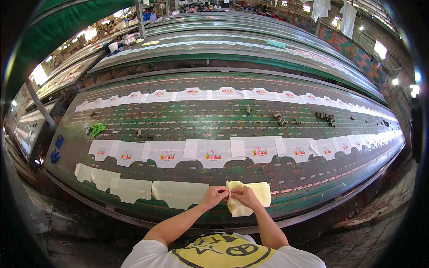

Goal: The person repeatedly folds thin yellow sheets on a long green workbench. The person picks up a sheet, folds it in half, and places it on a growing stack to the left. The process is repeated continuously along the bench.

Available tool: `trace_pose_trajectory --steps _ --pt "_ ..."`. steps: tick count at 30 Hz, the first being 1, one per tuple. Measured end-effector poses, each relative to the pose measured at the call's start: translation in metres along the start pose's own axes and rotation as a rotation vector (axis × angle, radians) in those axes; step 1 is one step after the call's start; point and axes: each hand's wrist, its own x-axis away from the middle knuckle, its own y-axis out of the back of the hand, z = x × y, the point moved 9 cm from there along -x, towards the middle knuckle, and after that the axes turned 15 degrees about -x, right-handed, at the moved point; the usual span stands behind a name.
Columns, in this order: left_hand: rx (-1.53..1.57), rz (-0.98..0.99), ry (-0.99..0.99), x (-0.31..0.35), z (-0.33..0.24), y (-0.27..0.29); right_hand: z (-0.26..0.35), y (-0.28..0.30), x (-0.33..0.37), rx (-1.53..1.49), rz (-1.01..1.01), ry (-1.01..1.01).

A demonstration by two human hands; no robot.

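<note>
My left hand (215, 197) and my right hand (245, 195) meet over the near edge of the long dark table. Between them they pinch the edge of a pale yellow cloth piece (240, 210), fingertips almost touching. Part of the same yellow cloth, a folded stack or layer (262, 193), lies under and to the right of my right hand. Directly left of my left hand, a plain cream cloth piece (178, 193) lies flat, and another cream piece (132, 189) follows it further left.
A row of white cloth pieces (166, 149) with small coloured prints runs along the table (178, 120), with a second printed row (192, 94) beyond. Small dark blocks (325, 117) lie in between. A green crumpled cloth (96, 129) sits at left. More long tables (214, 46) stand behind.
</note>
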Motion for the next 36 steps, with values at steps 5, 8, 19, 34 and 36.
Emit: trace_pose_trajectory --steps 5,8,19,34,36 --pt "-0.068 0.057 -0.027 -0.007 0.002 -0.002 -0.01 0.002 0.0 -0.025 -0.023 -0.002" --pt "-0.21 0.099 -0.045 -0.009 -0.005 -0.003 -0.009 0.001 0.001 -0.011 -0.066 0.021" --pt "-0.019 0.174 0.037 -0.011 0.009 -0.007 -0.025 0.006 -0.008 0.015 -0.094 0.049" --pt "0.65 0.151 0.119 -0.005 0.018 0.015 -0.003 0.035 0.016 -0.719 -0.297 0.048" --pt "0.696 0.17 0.064 -0.005 0.0 0.028 0.022 0.045 0.025 -0.923 -0.286 0.162"
